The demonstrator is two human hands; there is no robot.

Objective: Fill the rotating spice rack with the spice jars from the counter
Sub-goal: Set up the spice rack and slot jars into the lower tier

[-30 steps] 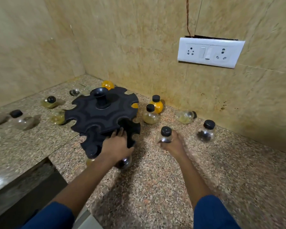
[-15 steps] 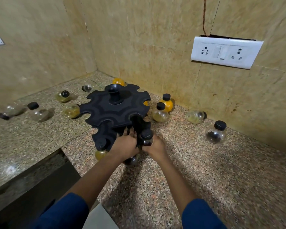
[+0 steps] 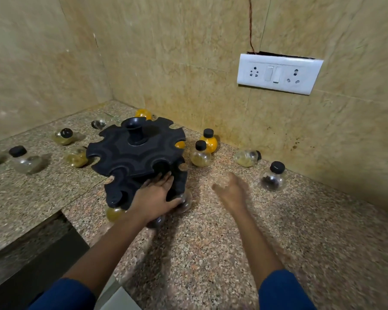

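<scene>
The black two-tier rotating spice rack (image 3: 134, 153) stands on the granite counter (image 3: 211, 242) in the corner. My left hand (image 3: 155, 198) lies flat on the rack's lower tier, fingers spread over its front slots. A yellow jar (image 3: 114, 213) and a clear jar (image 3: 185, 201) hang in that tier on either side of my hand. My right hand (image 3: 232, 191) is blurred, empty and open, to the right of the rack and apart from it. Loose round jars with black caps lie around: an orange one (image 3: 208, 142), a yellowish one (image 3: 200, 155), a tipped one (image 3: 246, 157), a dark-filled one (image 3: 273, 179).
More jars sit left of the rack: one yellowish jar (image 3: 76, 156), a capped jar (image 3: 63, 136), a clear jar (image 3: 26, 161), and an orange jar (image 3: 143, 113) behind. A white socket plate (image 3: 278, 73) is on the right wall. The counter drops off at front left (image 3: 43, 242).
My right hand set the clear jar into the lower tier's front slot, let go, and pulled back to the right. My left hand stayed on the rack.
</scene>
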